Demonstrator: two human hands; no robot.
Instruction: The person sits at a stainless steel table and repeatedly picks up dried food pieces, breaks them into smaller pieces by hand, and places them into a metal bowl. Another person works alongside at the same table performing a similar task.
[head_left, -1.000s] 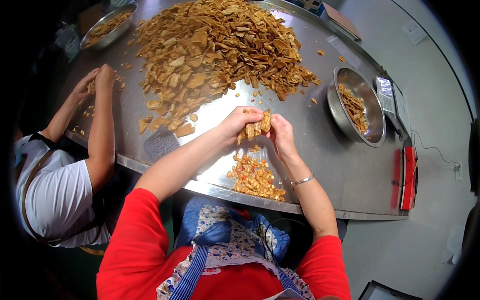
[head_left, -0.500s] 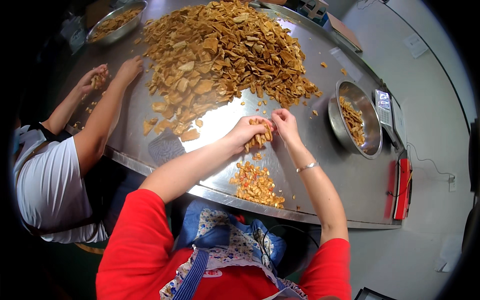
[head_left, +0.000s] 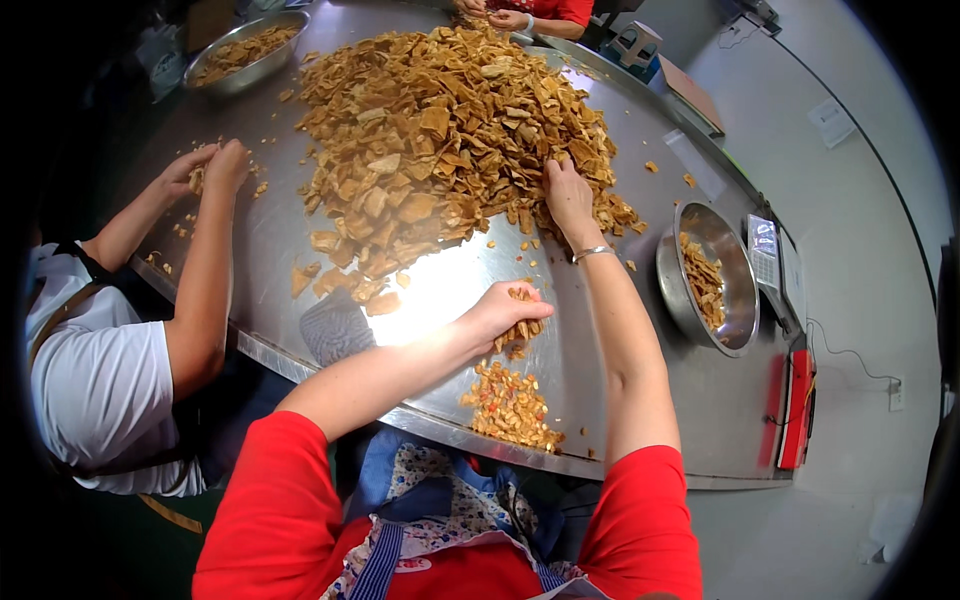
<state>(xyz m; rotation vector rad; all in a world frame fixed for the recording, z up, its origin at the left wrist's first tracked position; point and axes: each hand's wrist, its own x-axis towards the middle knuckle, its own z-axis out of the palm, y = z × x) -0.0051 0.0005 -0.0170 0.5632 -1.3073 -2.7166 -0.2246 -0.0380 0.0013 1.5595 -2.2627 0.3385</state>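
My left hand (head_left: 503,313) is closed round several golden-brown dried slices (head_left: 520,330), held low over the table. Just below it lies a small heap of yellowish bits (head_left: 512,405) with a few reddish ones among them. My right hand (head_left: 569,195), a silver bangle at its wrist, reaches to the right side of the big pile of brown dried slices (head_left: 450,130). Its fingers are drawn together against the pile, and what they pinch, if anything, is hidden.
A steel bowl (head_left: 742,300) with some slices stands at the right, beside a scale (head_left: 765,255). Another bowl (head_left: 200,78) sits at far left. A grey cloth (head_left: 340,328) lies on the metal table (head_left: 620,420). Co-workers' hands work at left (head_left: 215,165) and far side (head_left: 500,18).
My right hand has left my left hand's side and moved away from me to the pile. My left hand keeps its slices. At the left, the co-worker's hands have come together.
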